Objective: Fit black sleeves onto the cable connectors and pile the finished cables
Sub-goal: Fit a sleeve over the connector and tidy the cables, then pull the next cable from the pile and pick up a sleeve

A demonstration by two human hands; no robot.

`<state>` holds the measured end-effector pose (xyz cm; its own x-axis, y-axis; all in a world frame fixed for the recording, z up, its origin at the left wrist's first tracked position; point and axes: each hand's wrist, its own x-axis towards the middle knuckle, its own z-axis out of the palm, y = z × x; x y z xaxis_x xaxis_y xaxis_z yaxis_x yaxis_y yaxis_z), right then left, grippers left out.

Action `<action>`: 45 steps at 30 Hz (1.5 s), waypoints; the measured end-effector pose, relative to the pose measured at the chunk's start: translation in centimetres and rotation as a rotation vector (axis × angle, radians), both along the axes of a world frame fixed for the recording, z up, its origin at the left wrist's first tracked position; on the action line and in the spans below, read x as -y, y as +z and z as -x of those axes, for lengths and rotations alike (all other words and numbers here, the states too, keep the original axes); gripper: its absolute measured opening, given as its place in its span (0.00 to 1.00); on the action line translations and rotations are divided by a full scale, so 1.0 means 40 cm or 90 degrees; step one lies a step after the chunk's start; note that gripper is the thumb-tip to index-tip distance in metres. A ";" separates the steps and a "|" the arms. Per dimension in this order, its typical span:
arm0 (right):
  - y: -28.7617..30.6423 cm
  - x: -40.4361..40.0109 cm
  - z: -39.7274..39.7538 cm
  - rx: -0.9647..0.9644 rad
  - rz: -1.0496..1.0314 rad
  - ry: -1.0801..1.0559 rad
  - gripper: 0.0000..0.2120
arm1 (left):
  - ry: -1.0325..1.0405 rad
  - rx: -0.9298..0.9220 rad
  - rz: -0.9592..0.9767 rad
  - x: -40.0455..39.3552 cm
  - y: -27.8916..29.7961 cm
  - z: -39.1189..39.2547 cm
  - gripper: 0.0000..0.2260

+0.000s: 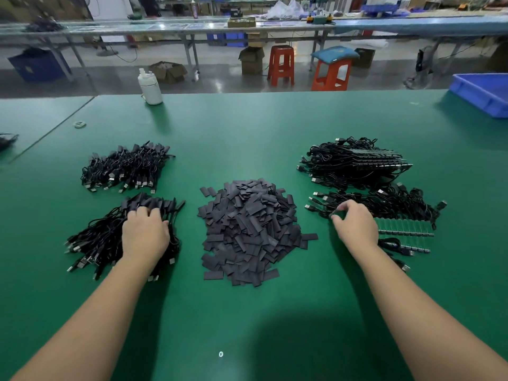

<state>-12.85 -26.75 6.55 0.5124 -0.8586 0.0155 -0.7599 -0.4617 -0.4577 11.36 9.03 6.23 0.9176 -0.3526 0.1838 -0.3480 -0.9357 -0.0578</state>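
Note:
A heap of flat black sleeves [248,232] lies in the middle of the green table [247,127]. To its left are two piles of sleeved cables: a near pile [96,240] and a far pile [126,167]. My left hand [144,233] rests on the near pile, fingers bent over the sleeved ends. On the right lie unsleeved cables with green connector boards [404,226] and a larger stack [354,162] behind them. My right hand [356,225] pinches the end of one cable at the left edge of that row of boards.
A white bottle [150,88] stands at the table's far edge. A blue plastic bin [483,92] sits at the far right corner. A small coil [79,124] lies at the far left. Red stools and another workbench are beyond the table.

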 end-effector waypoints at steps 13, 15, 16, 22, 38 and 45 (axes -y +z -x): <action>0.060 0.002 0.020 -0.058 -0.097 0.076 0.19 | -0.115 -0.047 -0.136 0.060 -0.025 0.062 0.09; 0.088 -0.007 0.023 -0.016 -0.108 0.105 0.14 | -0.215 0.018 0.005 0.103 0.002 0.105 0.08; 0.100 -0.015 0.024 0.006 -0.117 0.119 0.10 | -0.266 0.017 0.103 0.131 0.018 0.133 0.09; 0.146 -0.101 0.037 0.091 -0.147 0.197 0.12 | -0.298 -0.416 0.534 0.330 0.096 0.332 0.13; 0.127 -0.169 0.048 0.175 -0.107 0.173 0.04 | -0.147 -0.530 0.669 0.465 0.060 0.445 0.07; 0.114 -0.192 0.031 0.179 -0.014 0.140 0.06 | -0.133 -0.454 0.647 0.466 0.072 0.462 0.09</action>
<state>-14.08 -19.07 11.11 0.6630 -0.7302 0.1654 -0.4864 -0.5880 -0.6463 -7.13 -9.62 9.12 0.8684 -0.4927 -0.0555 -0.1520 -0.3710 0.9161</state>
